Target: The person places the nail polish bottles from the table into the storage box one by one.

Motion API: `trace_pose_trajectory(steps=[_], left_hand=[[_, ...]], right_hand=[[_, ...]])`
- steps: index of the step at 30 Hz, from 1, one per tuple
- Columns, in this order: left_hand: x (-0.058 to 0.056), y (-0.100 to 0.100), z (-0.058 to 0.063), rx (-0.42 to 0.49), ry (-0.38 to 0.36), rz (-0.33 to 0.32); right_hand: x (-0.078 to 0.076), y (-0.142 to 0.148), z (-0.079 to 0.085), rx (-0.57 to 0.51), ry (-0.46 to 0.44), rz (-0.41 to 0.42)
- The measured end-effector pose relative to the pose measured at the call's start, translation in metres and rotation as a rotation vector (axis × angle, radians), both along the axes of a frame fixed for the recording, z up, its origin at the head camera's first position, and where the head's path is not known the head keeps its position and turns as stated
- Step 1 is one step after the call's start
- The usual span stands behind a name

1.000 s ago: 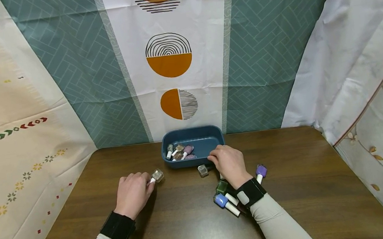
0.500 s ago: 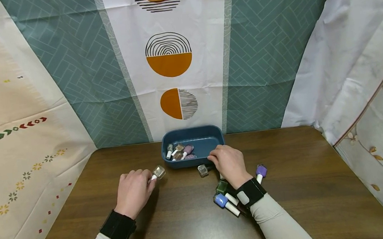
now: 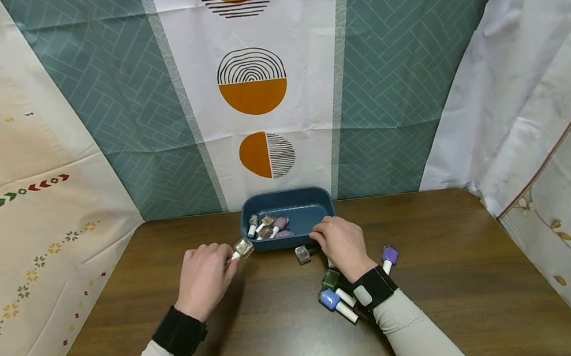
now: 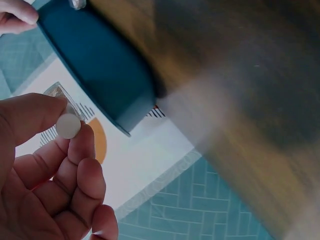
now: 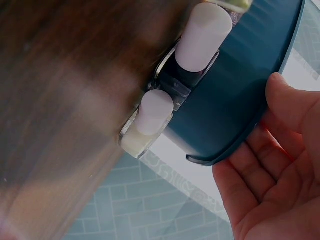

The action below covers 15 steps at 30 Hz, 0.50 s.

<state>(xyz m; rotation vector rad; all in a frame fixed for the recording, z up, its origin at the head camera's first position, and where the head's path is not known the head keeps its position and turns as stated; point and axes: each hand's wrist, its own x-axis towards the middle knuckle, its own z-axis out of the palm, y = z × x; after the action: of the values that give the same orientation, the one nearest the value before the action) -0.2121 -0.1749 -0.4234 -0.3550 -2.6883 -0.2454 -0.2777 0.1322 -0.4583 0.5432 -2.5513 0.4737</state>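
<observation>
My left hand (image 3: 207, 279) pinches a nail polish bottle (image 3: 243, 248) by its white cap (image 4: 68, 126), between thumb and forefinger. The clear, glittery bottle points toward the near left corner of a blue bin (image 3: 292, 242). At that bin's right side my right hand (image 3: 342, 244) grips the rim, thumb on one face and fingers on the other in the right wrist view. Several nail polish bottles, mauve, brown and dark glitter, lie in the bin's left part, among them a mauve bottle (image 3: 281, 223).
Outside the bin, a silver glitter bottle (image 3: 302, 254) lies by its front wall. Green (image 3: 330, 279) and blue bottles (image 3: 329, 299) lie beside my right wrist, partly hidden by it. Farther right is a purple bottle (image 3: 390, 254). Patterned cloth (image 3: 282, 143) hangs behind the table (image 3: 280, 329).
My left hand has moved right and slightly up toward the bin, carrying the pinched nail polish bottle. The right hand has stayed at the rim.
</observation>
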Motion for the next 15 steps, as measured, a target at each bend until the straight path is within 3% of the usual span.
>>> trace_pose_trajectory(steps=[15], left_hand=[[-0.024,0.017,0.008,-0.015,0.069,-0.052]], right_hand=[[-0.001,0.001,0.0,-0.002,-0.003,-0.001]])
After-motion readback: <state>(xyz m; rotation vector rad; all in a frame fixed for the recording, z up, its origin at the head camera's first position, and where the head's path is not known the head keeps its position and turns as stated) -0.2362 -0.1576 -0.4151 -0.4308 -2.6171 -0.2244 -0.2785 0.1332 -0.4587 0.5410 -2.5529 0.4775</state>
